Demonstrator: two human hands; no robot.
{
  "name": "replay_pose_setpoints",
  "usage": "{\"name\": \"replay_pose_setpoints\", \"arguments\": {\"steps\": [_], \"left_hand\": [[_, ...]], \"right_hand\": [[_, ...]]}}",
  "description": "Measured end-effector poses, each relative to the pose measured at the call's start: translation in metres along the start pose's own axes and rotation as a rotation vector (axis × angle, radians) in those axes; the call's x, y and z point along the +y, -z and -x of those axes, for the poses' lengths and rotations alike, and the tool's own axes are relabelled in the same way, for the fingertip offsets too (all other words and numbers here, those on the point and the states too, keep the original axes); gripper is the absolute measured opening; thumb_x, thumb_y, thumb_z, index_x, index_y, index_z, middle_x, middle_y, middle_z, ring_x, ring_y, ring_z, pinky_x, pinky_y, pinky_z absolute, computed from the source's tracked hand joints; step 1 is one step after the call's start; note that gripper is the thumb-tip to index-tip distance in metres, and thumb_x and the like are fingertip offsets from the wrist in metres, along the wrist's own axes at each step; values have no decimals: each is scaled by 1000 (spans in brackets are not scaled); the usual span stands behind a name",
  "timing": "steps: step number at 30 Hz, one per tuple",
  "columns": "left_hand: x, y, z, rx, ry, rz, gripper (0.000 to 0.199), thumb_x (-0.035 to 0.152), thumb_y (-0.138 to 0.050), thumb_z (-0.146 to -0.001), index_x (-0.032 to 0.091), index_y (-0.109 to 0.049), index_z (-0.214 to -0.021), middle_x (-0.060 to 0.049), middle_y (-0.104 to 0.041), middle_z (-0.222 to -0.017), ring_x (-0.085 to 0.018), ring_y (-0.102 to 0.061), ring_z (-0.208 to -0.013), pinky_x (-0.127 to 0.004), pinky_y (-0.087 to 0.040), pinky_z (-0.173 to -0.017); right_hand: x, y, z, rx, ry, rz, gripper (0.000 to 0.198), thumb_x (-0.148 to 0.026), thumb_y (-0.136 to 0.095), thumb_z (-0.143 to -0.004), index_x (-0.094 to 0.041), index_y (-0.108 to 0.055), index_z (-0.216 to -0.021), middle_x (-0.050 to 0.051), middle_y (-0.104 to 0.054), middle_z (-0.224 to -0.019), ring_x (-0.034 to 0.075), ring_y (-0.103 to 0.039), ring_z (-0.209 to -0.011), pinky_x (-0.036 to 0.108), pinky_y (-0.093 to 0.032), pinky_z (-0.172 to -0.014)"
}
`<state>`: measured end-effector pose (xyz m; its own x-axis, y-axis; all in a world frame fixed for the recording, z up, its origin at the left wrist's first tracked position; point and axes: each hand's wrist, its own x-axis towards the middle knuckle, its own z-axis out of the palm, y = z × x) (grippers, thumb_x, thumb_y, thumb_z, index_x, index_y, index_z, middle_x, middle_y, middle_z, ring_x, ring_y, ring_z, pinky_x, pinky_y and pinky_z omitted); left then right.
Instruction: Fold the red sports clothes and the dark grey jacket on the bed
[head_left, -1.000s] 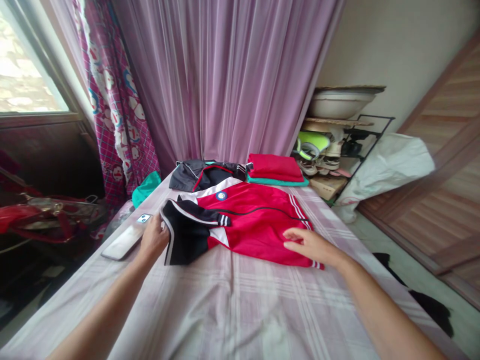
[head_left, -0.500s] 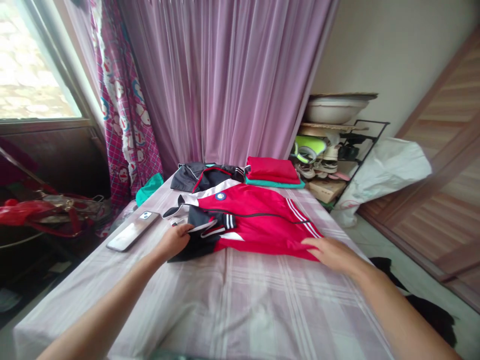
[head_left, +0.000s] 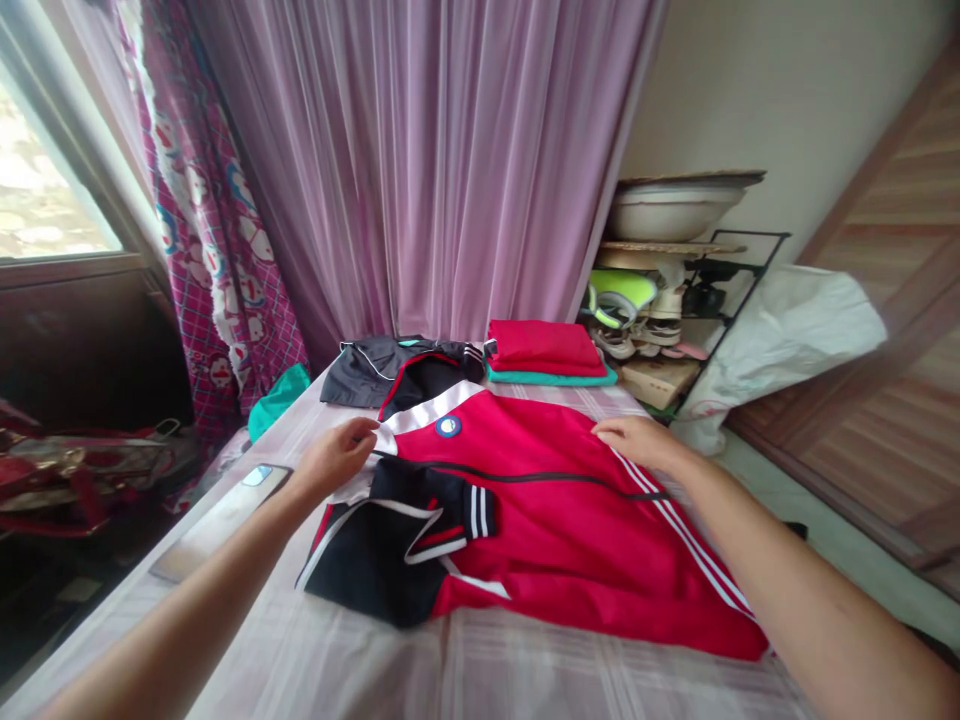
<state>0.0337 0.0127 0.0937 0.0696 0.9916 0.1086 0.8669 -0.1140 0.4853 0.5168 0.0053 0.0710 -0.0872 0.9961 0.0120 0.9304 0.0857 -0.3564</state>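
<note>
A red zip jacket [head_left: 540, 540] with a white shoulder band, a round blue badge and white-striped hem lies across the bed-like surface. Its black sleeve [head_left: 382, 560], edged in white, is folded inward over the front at the near left. At the collar end, my left hand [head_left: 341, 455] has its fingers closed on the white edge. Across from it, my right hand [head_left: 637, 440] pinches the far hem corner by the white stripes. A phone [head_left: 217, 525] lies left of the jacket, partly behind my left forearm.
Behind the jacket lie a dark garment [head_left: 360, 370] and a folded red and green stack [head_left: 544, 348]. A lilac curtain [head_left: 450, 170] hangs at the back. On the right stand a shoe rack [head_left: 724, 318] with a basin [head_left: 667, 215] and a white bag [head_left: 795, 330].
Both hands have moved from the jacket's near edge to its far edge. The jacket now lies nearer to me, its near side spread lower in view. My view has shifted slightly.
</note>
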Motion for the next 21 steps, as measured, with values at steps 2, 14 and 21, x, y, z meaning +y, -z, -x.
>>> {"name": "replay_pose_setpoints", "arguments": {"steps": [2, 14, 21], "left_hand": [[3, 1, -22, 17, -3, -59, 40, 44, -48, -85, 24, -68, -114, -4, -74, -111, -22, -69, -96, -27, -50, -82], [-13, -71, -164, -25, 150, -332, 79, 64, -57, -79, 15, -45, -140, -21, -62, -132, -35, -60, -119, -39, -48, -92], [-10, -57, -172, 4, 131, -398, 37, 42, -36, -95, 17, -62, -104, -9, -71, -104, -31, -65, -100, -35, -48, -80]], "right_hand": [[15, -7, -33, 113, -153, 129, 39, -33, -45, -89, -21, -74, -113, 10, -72, -119, 28, -64, -111, 36, -48, -93], [43, -20, -91, -77, -356, 126, 22, -34, -62, -82, -18, -77, -82, 9, -76, -89, 24, -69, -87, 31, -48, -75], [-11, -8, -13, -83, 151, 72, 11, -31, -61, -79, -24, -70, -78, 4, -70, -112, 22, -63, -103, 30, -44, -89]]}}
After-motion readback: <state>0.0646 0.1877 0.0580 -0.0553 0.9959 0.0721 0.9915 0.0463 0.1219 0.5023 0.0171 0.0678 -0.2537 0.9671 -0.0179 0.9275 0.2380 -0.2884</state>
